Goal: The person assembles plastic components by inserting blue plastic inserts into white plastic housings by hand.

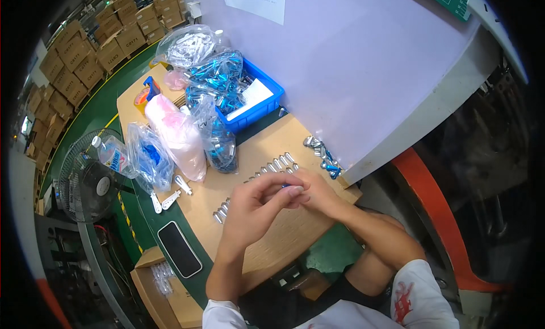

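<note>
My left hand (252, 210) and my right hand (317, 194) meet above the cardboard-covered worktop (272, 249). The left thumb and fingers are pinched together against the right hand's fingers. A speck of blue shows between them, but what they hold is mostly hidden. Just beyond the hands, small silver metal parts (272, 166) lie in a row on the cardboard. More silver parts (221, 211) lie left of my left wrist. A loose heap of silver and blue parts (323, 154) rests by the wall, beyond my right hand.
A blue bin (262, 109) holds bagged blue parts (218, 73). Nearer stand a pink-white bag (179, 139), a clear bag (149, 156), white plastic pieces (170, 199) and a phone (180, 249). A tape dispenser (147, 93), bottle (110, 152) and fan (85, 178) are left.
</note>
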`<action>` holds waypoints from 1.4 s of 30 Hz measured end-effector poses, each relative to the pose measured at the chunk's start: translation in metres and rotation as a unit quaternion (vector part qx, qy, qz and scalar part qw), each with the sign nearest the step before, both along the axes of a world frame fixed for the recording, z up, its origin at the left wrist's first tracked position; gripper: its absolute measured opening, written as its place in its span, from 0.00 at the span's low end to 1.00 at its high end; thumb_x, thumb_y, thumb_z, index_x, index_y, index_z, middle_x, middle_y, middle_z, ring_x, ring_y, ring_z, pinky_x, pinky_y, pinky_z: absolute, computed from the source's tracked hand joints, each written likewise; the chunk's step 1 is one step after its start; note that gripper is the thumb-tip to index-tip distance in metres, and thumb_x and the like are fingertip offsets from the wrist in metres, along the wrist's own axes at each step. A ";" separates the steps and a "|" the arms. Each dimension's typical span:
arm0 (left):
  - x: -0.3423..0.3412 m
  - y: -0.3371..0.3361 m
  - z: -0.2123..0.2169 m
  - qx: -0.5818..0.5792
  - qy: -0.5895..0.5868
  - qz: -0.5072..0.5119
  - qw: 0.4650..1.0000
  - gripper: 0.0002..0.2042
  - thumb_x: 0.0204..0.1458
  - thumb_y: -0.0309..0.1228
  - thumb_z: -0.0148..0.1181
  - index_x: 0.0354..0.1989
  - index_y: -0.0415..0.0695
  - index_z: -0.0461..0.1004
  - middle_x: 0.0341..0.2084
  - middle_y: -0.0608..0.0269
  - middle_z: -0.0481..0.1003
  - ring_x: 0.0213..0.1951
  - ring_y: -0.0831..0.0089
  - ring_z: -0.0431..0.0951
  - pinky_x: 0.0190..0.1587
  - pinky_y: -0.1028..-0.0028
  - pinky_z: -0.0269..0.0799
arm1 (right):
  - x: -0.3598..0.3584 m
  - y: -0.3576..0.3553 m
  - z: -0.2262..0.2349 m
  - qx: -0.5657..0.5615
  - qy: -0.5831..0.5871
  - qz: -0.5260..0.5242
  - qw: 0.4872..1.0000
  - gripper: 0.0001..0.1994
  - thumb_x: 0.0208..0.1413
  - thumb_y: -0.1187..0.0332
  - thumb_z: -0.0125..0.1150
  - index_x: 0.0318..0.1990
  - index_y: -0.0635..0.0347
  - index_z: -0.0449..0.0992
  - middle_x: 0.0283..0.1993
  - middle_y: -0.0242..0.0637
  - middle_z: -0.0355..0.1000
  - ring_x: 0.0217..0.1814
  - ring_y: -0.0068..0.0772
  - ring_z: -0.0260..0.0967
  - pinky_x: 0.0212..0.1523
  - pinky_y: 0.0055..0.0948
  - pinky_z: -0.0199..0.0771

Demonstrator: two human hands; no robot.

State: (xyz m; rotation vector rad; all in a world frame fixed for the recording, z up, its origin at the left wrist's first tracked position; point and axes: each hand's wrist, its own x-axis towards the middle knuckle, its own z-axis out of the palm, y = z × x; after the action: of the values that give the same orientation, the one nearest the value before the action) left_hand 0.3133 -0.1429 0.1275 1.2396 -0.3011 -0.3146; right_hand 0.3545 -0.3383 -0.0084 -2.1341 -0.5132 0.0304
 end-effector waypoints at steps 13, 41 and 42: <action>0.014 0.016 -0.011 0.117 -0.249 0.267 0.924 0.09 0.53 0.17 0.62 0.42 0.33 0.80 0.31 0.54 0.81 0.31 0.70 0.82 0.37 0.77 0.79 | -0.018 -0.019 0.072 0.256 0.075 -0.129 0.955 0.04 0.55 0.76 0.65 0.33 0.69 0.77 0.28 0.29 0.70 0.28 0.13 0.65 0.28 0.16 0.66; 0.016 0.210 -0.012 0.679 -0.360 0.385 0.510 0.09 0.49 0.34 0.64 0.23 0.42 0.78 0.22 0.55 0.76 0.28 0.56 0.75 0.34 0.59 0.67 | -0.030 -0.031 0.098 0.198 -0.101 -0.131 0.966 0.05 0.54 0.72 0.65 0.32 0.66 0.78 0.26 0.36 0.71 0.25 0.23 0.69 0.27 0.23 0.69; -0.007 0.196 -0.023 0.670 -0.364 0.361 0.536 0.10 0.48 0.34 0.65 0.21 0.43 0.77 0.20 0.54 0.74 0.25 0.54 0.74 0.32 0.58 0.66 | -0.031 -0.032 0.099 0.197 -0.109 -0.135 0.965 0.05 0.54 0.72 0.65 0.32 0.66 0.78 0.27 0.36 0.72 0.25 0.23 0.69 0.27 0.23 0.69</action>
State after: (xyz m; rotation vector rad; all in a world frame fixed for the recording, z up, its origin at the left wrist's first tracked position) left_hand 0.3060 0.0534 0.1048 2.8907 -0.1748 0.9907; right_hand 0.3231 -0.3699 0.0907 -1.8028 -0.3173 -0.4294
